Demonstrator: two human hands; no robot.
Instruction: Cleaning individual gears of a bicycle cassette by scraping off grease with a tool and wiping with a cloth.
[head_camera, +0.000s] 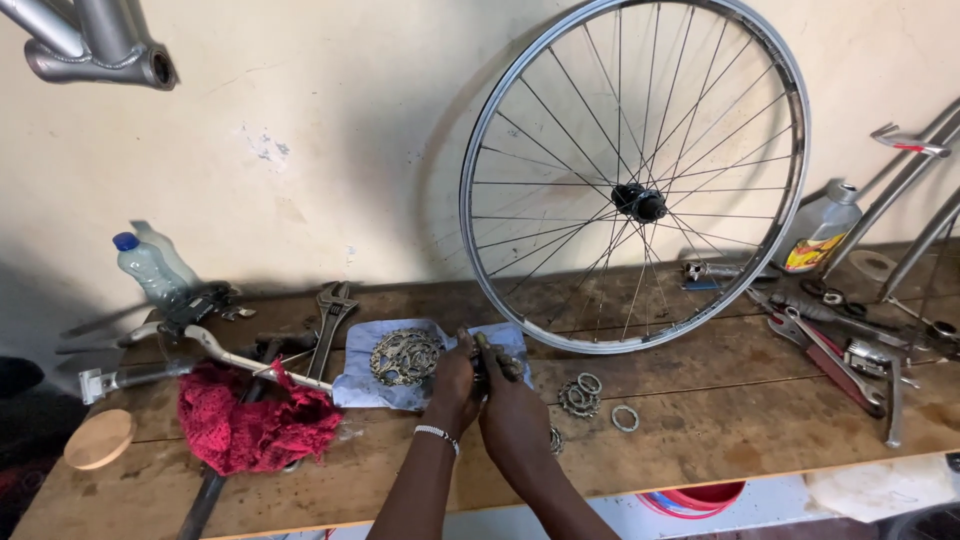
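Biggest thing here is the bare spoked wheel (636, 178), standing upright on the surface (700, 420) and leaning on the wall at the back edge, right of the middle. The surface itself is a worn wooden plank top. Toward the left front corner there's a bunched red rag (250, 420), with a long silver lever (240, 355) lying across its top. Just behind that, near the back edge, a big adjustable wrench (328, 325) lies pointing at the wall.

In the middle sits a blue cloth (390, 365) with a grimy sprocket cluster (404, 357) resting on it. Both hands work right at the cloth's right edge. The left hand (452, 385), bead bracelet on the wrist, and the right hand (512, 415) are pressed together, fingers curled tight around a small dark greasy part (492, 358) held just above the cloth. Can't make out exactly what that part is, too small and half covered.

Right beside the right hand, loose small sprockets (578, 395) and a spacer ring (625, 418) lie on the bare wood. A plastic bottle (150, 268) stands at the back left, red-handled pliers (830, 360) lie toward the right edge.
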